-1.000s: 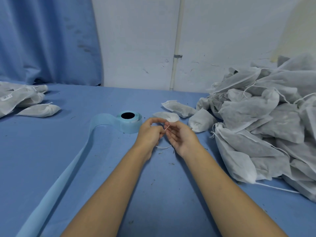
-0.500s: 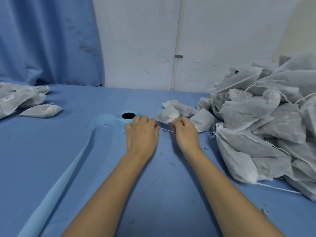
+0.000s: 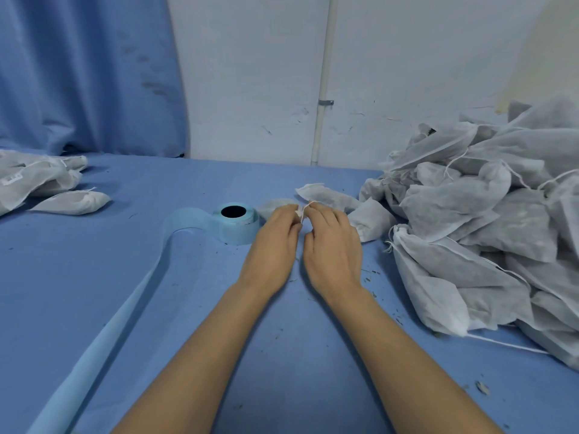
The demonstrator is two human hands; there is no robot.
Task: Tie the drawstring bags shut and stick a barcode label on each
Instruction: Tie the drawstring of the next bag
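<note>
Closely set hands pinch one drawstring

Palms down over the blue table (image 3: pixel 94 292), the left hand (image 3: pixel 272 245) and right hand (image 3: pixel 333 249) meet at the fingertips, each pinching the white drawstring (image 3: pixel 302 214) of a small bag (image 3: pixel 277 204). It lies just beyond the left hand, beside the label roll (image 3: pixel 238 227).

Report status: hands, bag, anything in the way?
Hands: left hand and right hand both pinch the drawstring. The bag lies behind them, partly hidden. The label roll sits beside left hand, nothing blocking.

Matt nonwoven bags (image 3: pixel 488 214), blue cloth table (image 3: pixel 94 277)
</note>
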